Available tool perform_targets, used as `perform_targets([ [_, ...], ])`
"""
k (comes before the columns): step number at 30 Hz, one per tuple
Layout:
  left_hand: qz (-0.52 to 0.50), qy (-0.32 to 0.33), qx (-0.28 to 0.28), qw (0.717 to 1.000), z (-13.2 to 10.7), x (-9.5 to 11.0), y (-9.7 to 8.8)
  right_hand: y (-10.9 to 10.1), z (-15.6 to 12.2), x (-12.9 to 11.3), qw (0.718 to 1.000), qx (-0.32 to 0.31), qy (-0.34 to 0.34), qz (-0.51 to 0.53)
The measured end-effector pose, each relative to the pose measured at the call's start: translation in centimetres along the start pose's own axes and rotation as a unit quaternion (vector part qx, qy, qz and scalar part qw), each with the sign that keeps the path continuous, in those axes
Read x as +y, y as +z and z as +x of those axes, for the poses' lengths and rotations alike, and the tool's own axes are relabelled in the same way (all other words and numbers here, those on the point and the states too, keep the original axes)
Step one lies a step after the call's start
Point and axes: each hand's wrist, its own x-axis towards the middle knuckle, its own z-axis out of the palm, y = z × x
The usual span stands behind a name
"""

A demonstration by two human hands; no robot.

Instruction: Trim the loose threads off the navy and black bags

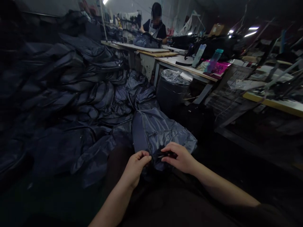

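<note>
A dark blue-grey bag (163, 124) of shiny cloth lies across my lap, its seams facing up. My left hand (136, 164) is closed in a pinch on the bag's edge, thumb against forefinger. In my right hand (180, 157) is a small pair of dark thread snips (169, 154), held between thumb and fingers. Their thin blades point left, toward the pinched edge, a short way from my left fingertips. Whether a thread lies between the two hands is too dark to tell.
A large heap of similar bags (78, 85) fills the left side. Ahead stands a dark bin (170, 91) with a clear plastic liner. Behind it is a worktable (187, 64) with bottles (215, 60). Another person (155, 26) sits at a sewing machine (130, 20).
</note>
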Motion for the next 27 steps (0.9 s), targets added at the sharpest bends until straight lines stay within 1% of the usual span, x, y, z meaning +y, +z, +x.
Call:
perform_targets([
  [2, -0.037, -0.018, -0.016, 0.999, 0.2, -0.3, -0.3, 0.1, -0.2, -0.3, 1.000, -0.004, -0.009, -0.026],
  [4, -0.046, -0.031, -0.022, 0.998, 0.2, -0.4, -0.4, 0.3, 0.0, -0.8, 0.998, 0.002, -0.020, -0.061],
  [7, -0.058, -0.051, -0.022, 0.997, 0.2, -0.3, -0.6, 0.7, 0.4, -1.3, 0.993, 0.010, -0.040, -0.110],
  [10, -0.078, -0.066, -0.016, 0.995, 0.1, -0.2, -0.7, 0.9, 0.8, -1.7, 0.986, 0.003, -0.071, -0.154],
  [12, -0.089, -0.071, -0.017, 0.993, 0.1, -0.3, -0.8, 1.0, 1.1, -1.9, 0.979, -0.008, -0.090, -0.183],
  [15, -0.099, -0.068, -0.033, 0.992, 0.3, -0.4, -1.0, 1.1, 1.4, -2.3, 0.970, -0.031, -0.106, -0.216],
  [17, -0.099, -0.064, -0.038, 0.992, 0.4, -0.5, -1.0, 1.1, 1.5, -2.4, 0.967, -0.041, -0.111, -0.224],
  [19, -0.093, -0.063, -0.035, 0.993, 0.4, -0.6, -1.1, 1.3, 1.6, -2.3, 0.971, -0.038, -0.110, -0.209],
  [21, -0.089, -0.061, -0.038, 0.993, 0.4, -0.6, -1.1, 1.4, 1.6, -1.9, 0.984, -0.004, -0.087, -0.153],
  [23, -0.096, -0.053, -0.048, 0.993, 0.3, -0.8, -1.1, 1.4, 1.8, -1.5, 0.996, 0.066, -0.016, -0.059],
  [24, -0.101, -0.048, -0.052, 0.992, 0.3, -1.0, -1.2, 1.4, 1.9, -1.3, 0.994, 0.104, 0.034, -0.006],
  [25, -0.105, -0.045, -0.055, 0.992, 0.2, -1.2, -1.3, 1.4, 2.1, -1.2, 0.986, 0.135, 0.084, 0.045],
  [26, -0.107, -0.045, -0.057, 0.992, 0.2, -1.5, -1.4, 1.4, 2.3, -1.3, 0.976, 0.154, 0.123, 0.089],
  [27, -0.107, -0.047, -0.059, 0.991, 0.1, -1.9, -1.6, 1.4, 2.4, -1.5, 0.968, 0.160, 0.149, 0.122],
])
